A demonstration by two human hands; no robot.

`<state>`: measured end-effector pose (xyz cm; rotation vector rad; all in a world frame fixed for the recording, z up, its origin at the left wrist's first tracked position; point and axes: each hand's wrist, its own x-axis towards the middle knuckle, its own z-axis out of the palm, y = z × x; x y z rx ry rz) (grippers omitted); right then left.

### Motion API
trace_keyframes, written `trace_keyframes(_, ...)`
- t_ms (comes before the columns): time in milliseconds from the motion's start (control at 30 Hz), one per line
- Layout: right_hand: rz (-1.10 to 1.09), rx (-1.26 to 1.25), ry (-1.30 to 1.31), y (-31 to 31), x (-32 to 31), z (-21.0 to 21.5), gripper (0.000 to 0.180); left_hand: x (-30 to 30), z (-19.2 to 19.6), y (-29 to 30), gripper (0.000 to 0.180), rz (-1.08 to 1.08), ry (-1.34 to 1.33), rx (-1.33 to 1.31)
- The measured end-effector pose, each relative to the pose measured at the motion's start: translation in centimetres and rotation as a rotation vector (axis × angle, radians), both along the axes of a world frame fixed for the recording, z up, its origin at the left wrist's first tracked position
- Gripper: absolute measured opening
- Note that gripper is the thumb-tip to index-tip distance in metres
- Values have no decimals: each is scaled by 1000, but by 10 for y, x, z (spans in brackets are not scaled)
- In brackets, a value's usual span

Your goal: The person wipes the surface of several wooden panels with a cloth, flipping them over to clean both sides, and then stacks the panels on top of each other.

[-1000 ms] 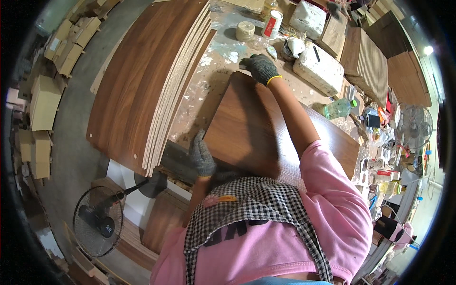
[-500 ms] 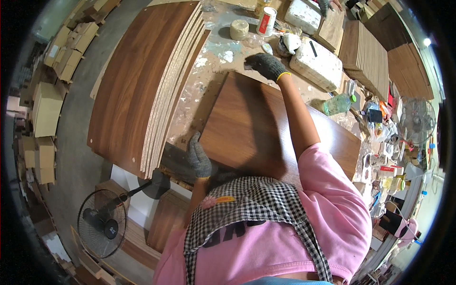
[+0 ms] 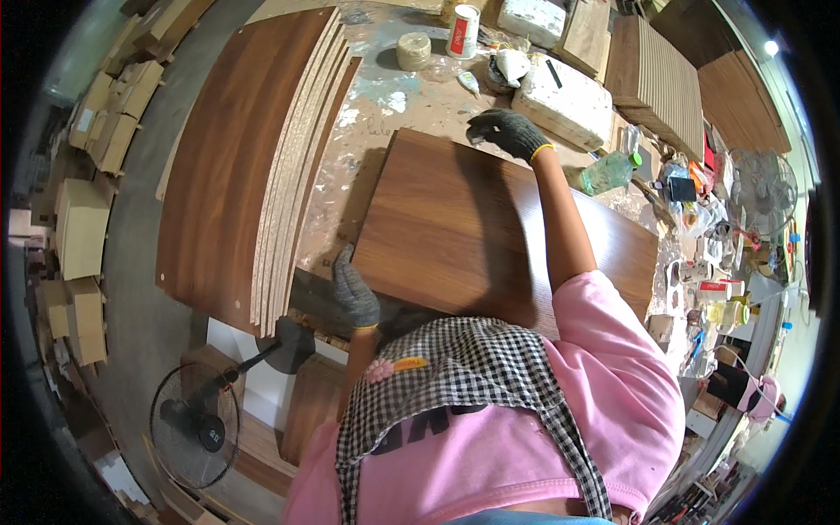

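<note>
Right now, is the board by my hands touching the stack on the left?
Apart. The head view shows a strip of tabletop between the board and the stack.

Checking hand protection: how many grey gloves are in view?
2: one on the left hand, at the near left corner of the brown panel; one on the right hand, past its far edge. Others may be hidden.

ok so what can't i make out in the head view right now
All in the head view:
- Right hand: whether it holds anything; its curled fingers hide the palm.
- Left hand: whether it touches the brown board; the gap is too small to judge.
- The board's near corner: hidden by the checked apron and pink sleeve.
- The board's underside: hidden by its own top.
</note>
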<state>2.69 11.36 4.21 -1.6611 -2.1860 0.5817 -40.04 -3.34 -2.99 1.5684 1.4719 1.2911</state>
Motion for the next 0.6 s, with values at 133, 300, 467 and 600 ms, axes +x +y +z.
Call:
trace_keyframes(133, -80, 146, 28, -3, -21, 6, 31, 3, 9, -3, 40, 5, 10, 23)
trace_keyframes(300, -139, 201, -52, 31, -85, 5, 32, -1, 7, 1, 40, -44, 17, -39)
trace_keyframes(467, -118, 109, -158, 8, -89, 10, 27, -3, 2, -1, 41, -31, 202, 84)
trace_keyframes(600, -216, 177, -129, -70, -6, -10, 27, -1, 0, 0, 41, -10, 237, 146)
